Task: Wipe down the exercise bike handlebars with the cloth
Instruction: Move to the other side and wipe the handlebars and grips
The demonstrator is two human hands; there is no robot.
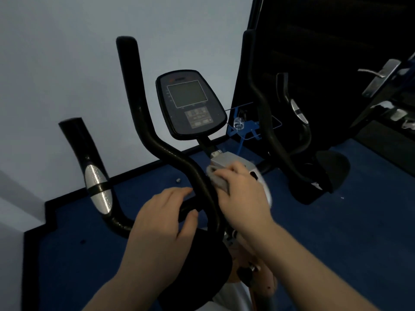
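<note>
The black exercise bike handlebars [143, 122] rise in curved tubes on both sides of the console [190, 104]. My right hand [242, 198] is closed around a grey cloth [216, 178] and presses it against the inner left tube near the centre post. My left hand [166, 223] rests over the low cross tube just left of that, fingers curled on it and thumb underneath. The outer left grip [96, 187] carries a silver pulse sensor. A right-hand tube [265, 122] and its outer grip [296, 111] stand apart from both hands.
The black saddle [202, 277] lies below my arms. A white wall stands behind, and blue floor [336, 221] spreads around the bike. A blue wire stand with a small glass [239, 123] sits behind the console. A door with a metal handle [377, 75] is at right.
</note>
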